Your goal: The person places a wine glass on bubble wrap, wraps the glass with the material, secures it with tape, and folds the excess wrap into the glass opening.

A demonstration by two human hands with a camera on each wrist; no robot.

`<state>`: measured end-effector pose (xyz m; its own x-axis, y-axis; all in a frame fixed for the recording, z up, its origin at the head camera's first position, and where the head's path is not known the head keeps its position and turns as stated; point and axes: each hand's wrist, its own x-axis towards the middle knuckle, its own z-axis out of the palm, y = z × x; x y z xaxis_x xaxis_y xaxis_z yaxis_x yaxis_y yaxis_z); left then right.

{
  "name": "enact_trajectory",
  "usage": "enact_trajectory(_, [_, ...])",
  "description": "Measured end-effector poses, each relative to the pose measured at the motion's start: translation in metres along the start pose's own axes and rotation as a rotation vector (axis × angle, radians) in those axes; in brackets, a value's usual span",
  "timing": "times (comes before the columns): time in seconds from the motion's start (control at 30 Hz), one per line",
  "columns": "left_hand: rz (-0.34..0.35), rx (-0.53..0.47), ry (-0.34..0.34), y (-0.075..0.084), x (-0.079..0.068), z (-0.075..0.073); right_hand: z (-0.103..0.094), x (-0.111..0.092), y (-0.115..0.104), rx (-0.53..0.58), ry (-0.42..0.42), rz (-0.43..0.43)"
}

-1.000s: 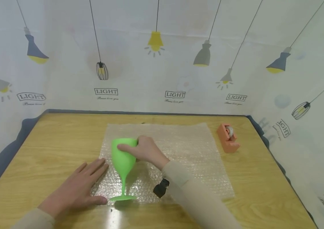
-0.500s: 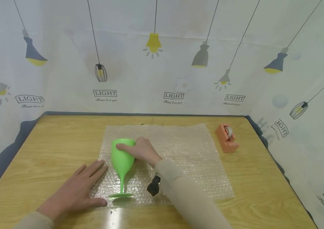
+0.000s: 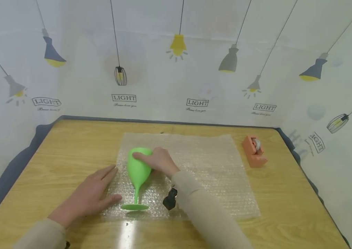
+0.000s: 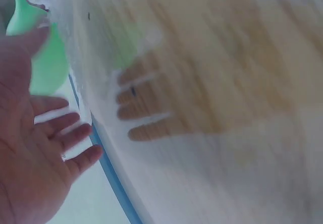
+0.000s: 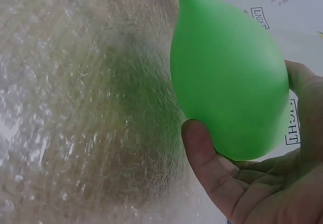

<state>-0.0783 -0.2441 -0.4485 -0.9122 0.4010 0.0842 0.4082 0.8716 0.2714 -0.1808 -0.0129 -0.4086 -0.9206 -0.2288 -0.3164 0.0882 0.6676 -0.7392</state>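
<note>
Currently, the green goblet [image 3: 138,167] is over the bubble wrap [image 3: 207,169], its long axis running from near foot to farther rim. The grip of the right hand [image 3: 161,162] holds its bowl; the left hand [image 3: 92,192], wide and holding nothing, lies at the wrap's left edge.

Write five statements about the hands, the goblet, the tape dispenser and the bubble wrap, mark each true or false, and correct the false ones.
1. The right hand holds the green goblet by its bowl. True.
2. The left hand pinches the green goblet's stem. False: the left hand holds nothing.
3. The tape dispenser is to the right of the bubble wrap. True.
4. The bubble wrap is rolled up. False: it lies spread out on the table.
5. Neither hand touches the tape dispenser. True.
</note>
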Motion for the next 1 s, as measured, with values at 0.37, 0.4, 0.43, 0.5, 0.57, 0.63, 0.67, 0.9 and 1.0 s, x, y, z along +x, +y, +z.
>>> enact_trajectory(0.37, [-0.253,-0.266,-0.007,0.007,0.01,-0.005,0.009,-0.004,0.001,0.014,-0.022,0.02])
enact_trajectory(0.4, [-0.262,-0.287,-0.005,0.007,0.011,-0.005,0.01,-0.004,0.002,0.014,-0.024,0.017])
enact_trajectory(0.43, [-0.271,-0.305,-0.003,0.007,0.012,-0.005,0.011,-0.003,0.002,0.014,-0.026,0.014])
enact_trajectory(0.5, [-0.28,-0.337,0.002,0.008,0.014,-0.005,0.012,-0.002,0.002,0.01,-0.022,0.009])
enact_trajectory(0.57, [-0.28,-0.364,0.002,0.008,0.016,-0.005,0.013,-0.002,0.002,0.002,-0.018,0.011])
enact_trajectory(0.63, [-0.288,-0.391,-0.002,0.009,0.018,-0.006,0.013,-0.001,0.001,-0.009,-0.014,0.018])
enact_trajectory(0.67, [-0.292,-0.405,-0.007,0.01,0.018,-0.007,0.013,-0.001,0.001,-0.015,-0.012,0.024])
enact_trajectory(0.9, [-0.308,-0.5,-0.003,0.012,0.022,-0.014,0.012,0.0,-0.004,-0.051,-0.027,0.03])
enact_trajectory(1.0, [-0.321,-0.539,0.008,0.012,0.024,-0.016,0.01,0.0,-0.007,-0.082,-0.038,0.024])
